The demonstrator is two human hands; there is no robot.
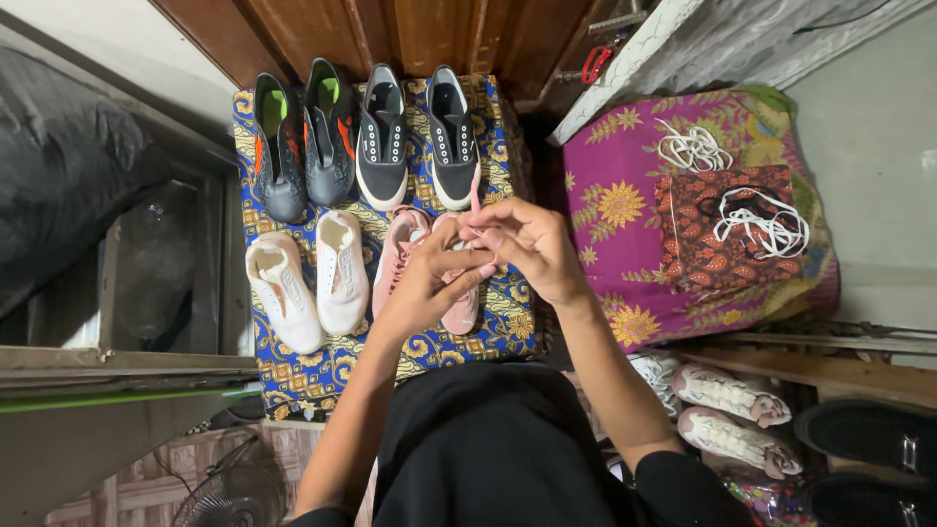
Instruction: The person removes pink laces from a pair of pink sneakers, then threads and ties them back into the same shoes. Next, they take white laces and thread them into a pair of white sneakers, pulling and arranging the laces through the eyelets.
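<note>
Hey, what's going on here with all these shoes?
A person's left hand and right hand hold a thin pink shoelace above a pair of pink sneakers on a blue and yellow patterned cloth. White sneakers, black slip-on shoes and dark cleats lie alongside. Loose white laces rest on a magenta floral cloth.

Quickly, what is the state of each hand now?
Left hand: closed, pinching the pink lace over the pink shoes.
Right hand: closed on the same lace.
</note>
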